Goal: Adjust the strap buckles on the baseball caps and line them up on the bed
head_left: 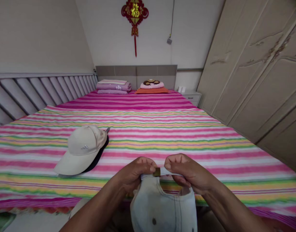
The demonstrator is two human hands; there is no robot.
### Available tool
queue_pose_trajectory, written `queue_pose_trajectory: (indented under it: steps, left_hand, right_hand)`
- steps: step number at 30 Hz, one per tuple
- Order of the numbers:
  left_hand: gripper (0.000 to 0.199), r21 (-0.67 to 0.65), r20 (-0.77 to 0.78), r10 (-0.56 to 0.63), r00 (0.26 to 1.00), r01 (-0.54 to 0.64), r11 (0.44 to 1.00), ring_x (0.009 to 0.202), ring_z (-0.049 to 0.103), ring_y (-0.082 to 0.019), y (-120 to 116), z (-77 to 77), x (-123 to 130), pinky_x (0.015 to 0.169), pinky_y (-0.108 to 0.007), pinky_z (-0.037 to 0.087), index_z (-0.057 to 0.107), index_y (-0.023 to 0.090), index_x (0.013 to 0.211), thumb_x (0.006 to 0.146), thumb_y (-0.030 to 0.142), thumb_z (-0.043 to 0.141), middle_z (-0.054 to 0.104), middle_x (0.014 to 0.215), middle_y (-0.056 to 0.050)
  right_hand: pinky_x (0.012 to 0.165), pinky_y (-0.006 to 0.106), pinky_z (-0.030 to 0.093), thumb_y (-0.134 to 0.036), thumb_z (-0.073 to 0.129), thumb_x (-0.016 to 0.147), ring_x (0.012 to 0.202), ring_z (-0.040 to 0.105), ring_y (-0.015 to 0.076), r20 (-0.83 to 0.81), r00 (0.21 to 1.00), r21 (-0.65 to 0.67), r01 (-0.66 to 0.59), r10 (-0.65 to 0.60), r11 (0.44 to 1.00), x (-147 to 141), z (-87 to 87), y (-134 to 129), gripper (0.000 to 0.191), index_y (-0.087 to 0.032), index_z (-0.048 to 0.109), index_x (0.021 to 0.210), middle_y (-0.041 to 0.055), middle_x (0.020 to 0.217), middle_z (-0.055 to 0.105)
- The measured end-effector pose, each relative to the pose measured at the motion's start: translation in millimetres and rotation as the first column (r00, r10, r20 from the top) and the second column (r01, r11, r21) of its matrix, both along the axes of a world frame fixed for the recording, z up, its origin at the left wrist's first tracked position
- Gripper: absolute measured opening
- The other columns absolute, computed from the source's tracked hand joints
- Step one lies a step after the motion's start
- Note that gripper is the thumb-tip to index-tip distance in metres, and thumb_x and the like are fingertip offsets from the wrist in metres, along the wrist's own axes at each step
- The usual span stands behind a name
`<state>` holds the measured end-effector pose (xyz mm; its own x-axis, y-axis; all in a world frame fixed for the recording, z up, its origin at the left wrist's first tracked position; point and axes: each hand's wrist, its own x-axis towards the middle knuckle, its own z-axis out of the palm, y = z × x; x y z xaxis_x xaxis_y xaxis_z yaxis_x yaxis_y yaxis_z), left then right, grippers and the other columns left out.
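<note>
A pale, light-blue baseball cap [163, 206] is held in front of me at the bed's near edge, its back opening and adjusting strap facing up. My left hand [138, 170] pinches the strap beside its brass-coloured buckle [157, 172]. On the other side of the buckle, my right hand [183, 169] grips the white strap [166, 171] between thumb and fingers. The cap's lower part runs out of view. To the left, a cream cap [82, 143] with a small logo lies on the striped bedspread, a dark cap brim [98, 158] showing beneath it.
The bed's striped cover [148, 129] spreads ahead of me. Folded purple bedding [114, 87] and a pink folded item on an orange one [151, 91] lie by the headboard [135, 72]. A slatted rail [41, 90] borders the left, a wardrobe [254, 64] the right, with a nightstand [192, 96] beyond.
</note>
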<state>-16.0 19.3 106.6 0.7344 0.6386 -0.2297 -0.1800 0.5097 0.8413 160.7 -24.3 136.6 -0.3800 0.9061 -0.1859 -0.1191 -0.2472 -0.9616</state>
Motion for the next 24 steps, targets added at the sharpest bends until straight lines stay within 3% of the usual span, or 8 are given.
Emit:
queue_pose_trajectory:
  steps: [5,8,11,14,18,22,24]
  left_hand:
    - [0.011,-0.036,0.016,0.009,1.000,-0.009,0.999,0.037,0.035,-0.004,0.0,0.8,0.0,0.041,-0.019,0.023,0.059,0.010,0.058,0.052,0.017,0.066,0.047,0.043,0.004]
    - [0.011,-0.060,0.079,-0.023,0.997,0.028,0.998,0.037,0.035,-0.005,5.0,0.5,-2.7,0.041,-0.019,0.023,0.058,0.010,0.056,0.054,0.018,0.066,0.046,0.042,0.003]
    - [0.014,-0.089,0.159,0.004,0.987,0.010,0.996,0.038,0.035,-0.004,11.7,-2.6,-6.5,0.041,-0.019,0.024,0.054,0.011,0.051,0.055,0.017,0.065,0.043,0.042,0.004]
    - [0.015,-0.119,0.183,0.059,0.981,-0.037,0.992,0.042,0.036,-0.004,18.2,-7.8,-8.7,0.043,-0.018,0.026,0.052,0.011,0.052,0.056,0.015,0.066,0.042,0.046,0.004]
    - [0.015,-0.114,0.210,0.016,0.977,0.008,0.993,0.045,0.043,-0.006,27.5,-7.0,-9.9,0.045,-0.018,0.031,0.056,0.010,0.056,0.058,0.019,0.068,0.047,0.048,0.001]
    - [0.041,-0.010,0.343,-0.020,0.939,0.025,1.000,0.054,0.056,-0.014,37.3,-4.3,-13.1,0.053,-0.023,0.041,0.065,0.005,0.077,0.050,0.035,0.074,0.062,0.060,-0.007]
    - [0.043,0.021,0.467,-0.044,0.883,0.039,0.999,0.052,0.057,-0.015,38.5,-11.4,-13.7,0.053,-0.025,0.043,0.067,0.008,0.071,0.045,0.041,0.076,0.064,0.058,-0.006]
  right_hand:
    - [0.028,0.014,0.012,-0.033,0.063,0.068,0.025,0.019,0.0000,-0.066,0.997,-0.027,-0.028,0.026,0.999,1.7,-2.0,2.7,0.026,-0.014,0.051,0.055,-0.0101,0.030,0.037]
    - [0.029,0.014,0.023,-0.038,0.062,0.071,0.026,0.034,0.0030,-0.119,0.988,-0.059,-0.101,0.093,0.993,12.1,-9.3,9.5,0.028,-0.012,0.057,0.061,-0.0044,0.036,0.050]
    - [0.042,0.019,0.041,-0.049,0.062,0.068,0.045,0.056,0.0105,-0.169,0.965,-0.058,-0.212,0.199,0.976,26.7,-24.5,17.3,0.043,-0.007,0.064,0.075,0.0059,0.055,0.063]
    - [0.046,0.016,0.039,-0.037,0.077,0.054,0.048,0.054,0.0082,-0.271,0.930,-0.038,-0.268,0.249,0.963,34.0,-40.4,21.0,0.039,-0.004,0.063,0.069,0.0049,0.057,0.061]
    - [0.043,0.014,0.035,-0.031,0.078,0.053,0.044,0.045,0.0043,-0.412,0.897,0.013,-0.170,0.160,0.985,26.6,-41.5,19.3,0.031,-0.012,0.055,0.060,-0.0035,0.051,0.053]
    - [0.038,0.012,0.033,-0.030,0.075,0.059,0.038,0.039,0.0028,-0.590,0.806,0.054,-0.024,0.051,0.998,17.3,-21.4,18.3,0.026,-0.014,0.055,0.062,-0.0053,0.047,0.048]
    - [0.036,0.012,0.034,-0.029,0.073,0.062,0.035,0.039,0.0032,-0.646,0.763,0.050,0.044,-0.001,0.998,16.7,-12.8,20.2,0.022,-0.014,0.058,0.064,-0.0052,0.045,0.049]
